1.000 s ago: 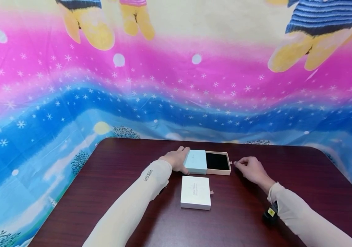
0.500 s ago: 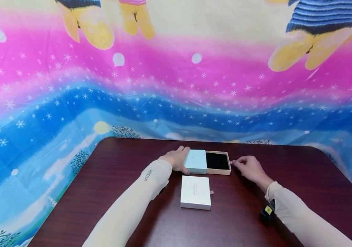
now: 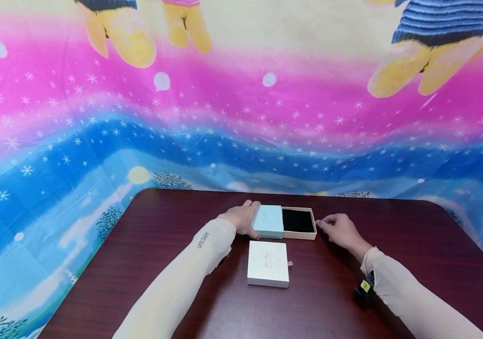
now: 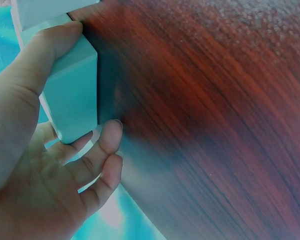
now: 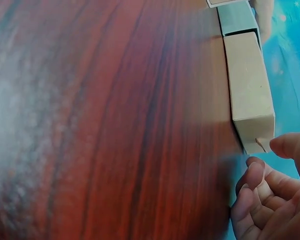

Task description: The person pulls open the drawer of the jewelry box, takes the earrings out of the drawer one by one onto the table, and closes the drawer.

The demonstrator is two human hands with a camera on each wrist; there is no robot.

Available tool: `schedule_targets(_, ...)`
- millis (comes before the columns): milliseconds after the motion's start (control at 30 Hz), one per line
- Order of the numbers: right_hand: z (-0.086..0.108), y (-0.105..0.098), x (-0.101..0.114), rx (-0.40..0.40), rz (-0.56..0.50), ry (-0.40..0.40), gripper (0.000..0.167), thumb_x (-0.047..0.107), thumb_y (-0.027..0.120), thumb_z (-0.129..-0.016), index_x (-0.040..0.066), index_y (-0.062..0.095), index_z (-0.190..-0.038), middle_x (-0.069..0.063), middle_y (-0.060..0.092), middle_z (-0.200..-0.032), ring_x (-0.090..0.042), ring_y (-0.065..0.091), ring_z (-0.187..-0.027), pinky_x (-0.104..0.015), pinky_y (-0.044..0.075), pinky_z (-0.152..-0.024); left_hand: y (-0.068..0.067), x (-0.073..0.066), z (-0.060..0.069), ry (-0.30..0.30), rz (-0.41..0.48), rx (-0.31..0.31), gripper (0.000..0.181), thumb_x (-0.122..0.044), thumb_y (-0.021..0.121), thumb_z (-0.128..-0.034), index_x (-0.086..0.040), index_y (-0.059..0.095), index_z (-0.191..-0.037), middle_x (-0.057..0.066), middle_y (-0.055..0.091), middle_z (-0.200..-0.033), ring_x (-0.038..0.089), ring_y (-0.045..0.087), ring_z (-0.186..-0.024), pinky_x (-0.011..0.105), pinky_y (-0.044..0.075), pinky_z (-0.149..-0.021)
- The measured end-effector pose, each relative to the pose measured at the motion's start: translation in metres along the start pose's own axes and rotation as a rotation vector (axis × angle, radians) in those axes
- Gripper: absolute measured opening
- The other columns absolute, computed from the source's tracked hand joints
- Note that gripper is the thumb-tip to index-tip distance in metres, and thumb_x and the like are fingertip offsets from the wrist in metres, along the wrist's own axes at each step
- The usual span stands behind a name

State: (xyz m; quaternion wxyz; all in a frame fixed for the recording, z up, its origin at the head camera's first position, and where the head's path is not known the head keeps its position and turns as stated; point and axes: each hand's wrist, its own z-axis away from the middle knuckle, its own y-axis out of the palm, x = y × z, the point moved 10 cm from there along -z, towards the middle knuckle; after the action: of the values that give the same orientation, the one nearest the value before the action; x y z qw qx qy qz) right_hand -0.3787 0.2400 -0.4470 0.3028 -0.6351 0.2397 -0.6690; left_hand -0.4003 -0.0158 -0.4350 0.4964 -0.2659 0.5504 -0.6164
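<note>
My left hand [image 3: 242,220] grips the closed end of a pale blue box sleeve [image 3: 268,221]. In the left wrist view the thumb [image 4: 65,35] lies along one side, with fingers on the opposite side. From the sleeve's right end sticks out a cream drawer [image 5: 247,82] with a black lining [image 3: 298,220]. At the drawer's outer end is my right hand [image 3: 343,230]. In the right wrist view its thumb tip is close beside the small ribbon tab [image 5: 260,145]. The other fingers are bent below, with a gap between them and the thumb.
A white box [image 3: 268,263] with a small ribbon tab on its right side lies in front of the blue one. Both are on a dark red-brown table [image 3: 173,292]. A colourful printed cloth [image 3: 224,117] hangs behind the table's far edge.
My right hand has come left, closing the small distance to the drawer's ribbon tab. The left hand, the drawer and both boxes stay where they were.
</note>
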Motion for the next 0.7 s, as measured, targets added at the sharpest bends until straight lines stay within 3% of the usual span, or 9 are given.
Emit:
schedule_targets(233, -0.0004, 0.0016, 0.0036, 0.014, -0.030, -0.019, 0.035, 0.024, 0.056, -0.103, -0.006, 0.071, -0.116, -0.016, 0.070, -0.092, -0.017, 0.060, -0.066, -0.033, 0.050, -0.062, -0.0012, -0.0006, 0.0010, -0.001, -0.003, -0.004, 0.097, -0.043, 0.080, -0.0847, -0.017, 0.023, -0.159, 0.006, 0.039, -0.155, 0.022, 0.057, -0.117, 0.038, 0.049, -0.101)
schedule_targets(700, -0.0023, 0.0058, 0.0034, 0.017, -0.018, -0.034, 0.031, 0.015, 0.053, -0.103, -0.006, 0.071, -0.119, -0.024, 0.071, -0.112, -0.017, 0.060, -0.065, -0.033, 0.051, -0.062, 0.0020, 0.0028, -0.0040, -0.010, 0.001, 0.013, 0.099, -0.045, 0.080, -0.0841, -0.018, 0.022, -0.159, 0.006, 0.035, -0.159, 0.022, 0.056, -0.122, 0.039, 0.049, -0.103)
